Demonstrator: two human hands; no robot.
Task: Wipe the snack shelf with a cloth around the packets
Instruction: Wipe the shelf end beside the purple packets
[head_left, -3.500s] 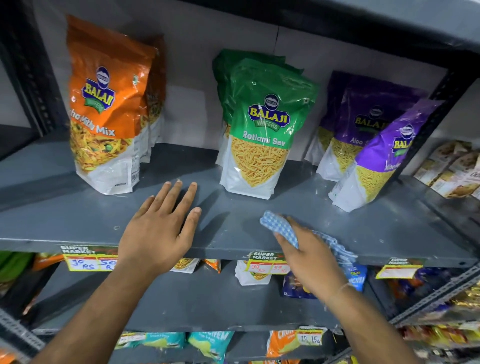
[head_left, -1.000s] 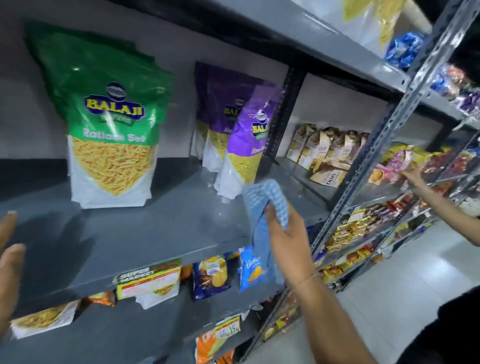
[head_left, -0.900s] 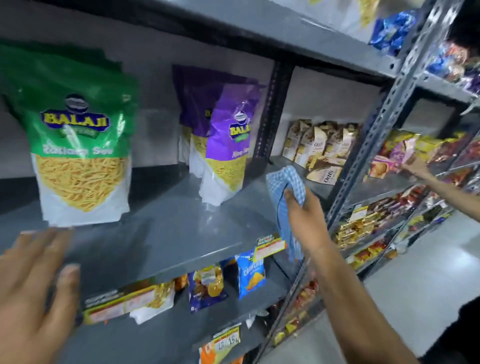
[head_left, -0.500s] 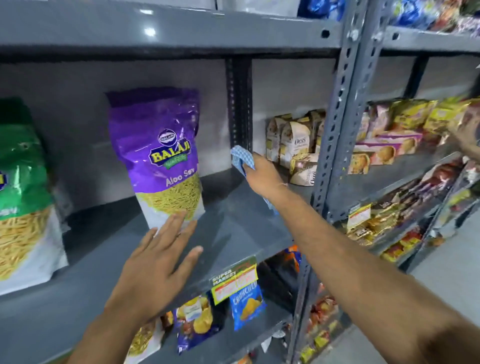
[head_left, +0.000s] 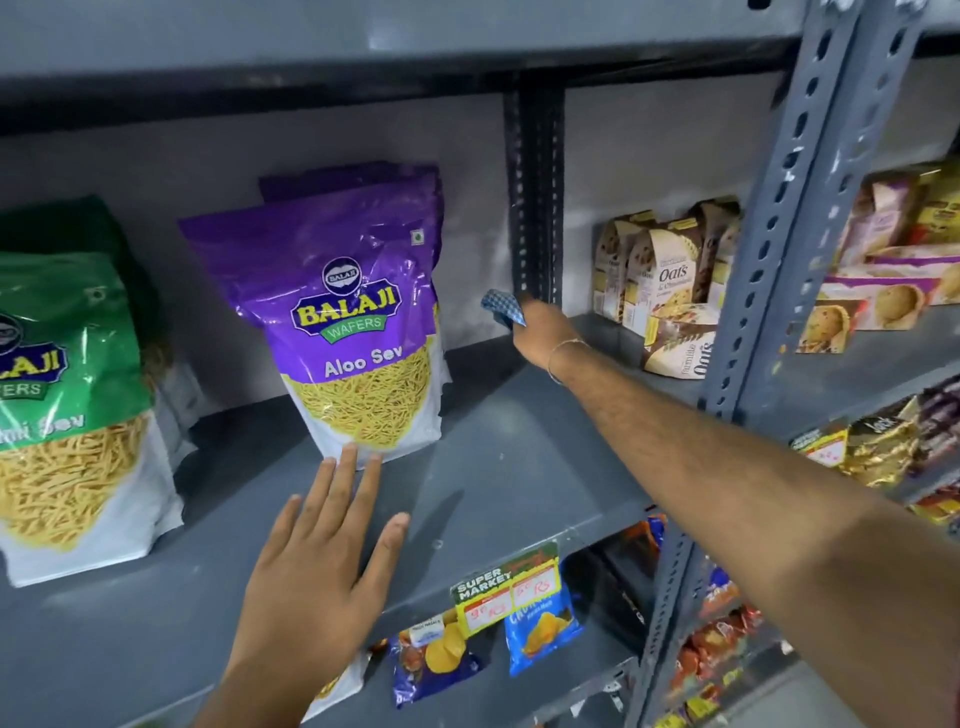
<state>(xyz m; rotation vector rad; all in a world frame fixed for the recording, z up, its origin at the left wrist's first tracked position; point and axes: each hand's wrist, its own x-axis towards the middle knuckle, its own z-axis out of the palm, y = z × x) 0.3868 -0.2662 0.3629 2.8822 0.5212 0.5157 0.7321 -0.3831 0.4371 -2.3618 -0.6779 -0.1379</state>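
**Q:** Where is the cloth working at this moment?

**A:** The right hand (head_left: 540, 332) is reaching to the back right corner of the grey metal shelf (head_left: 519, 467), its fingers closing around a bunched blue checked cloth (head_left: 501, 307). The cloth is sitting at the foot of the dark perforated rear upright (head_left: 535, 197), against the back wall.

**Q:** And the other hand?

**A:** The left hand (head_left: 322, 571) is lying palm down near the shelf's front edge, fingers spread open and gripping nothing. Its fingertips are reaching just in front of the base of a purple Balaji Aloo Sev packet (head_left: 358, 322), which is standing upright mid-shelf with more purple packets behind it.

**Q:** What else is standing on that shelf?

**A:** A green Balaji sev packet (head_left: 67, 405) is standing upright toward the left end. A yellow-and-green price tag (head_left: 506, 592) is hanging from the front edge. Brown oats biscuit packs (head_left: 670, 291) are sitting in the neighbouring bay to the right, beyond the upright.
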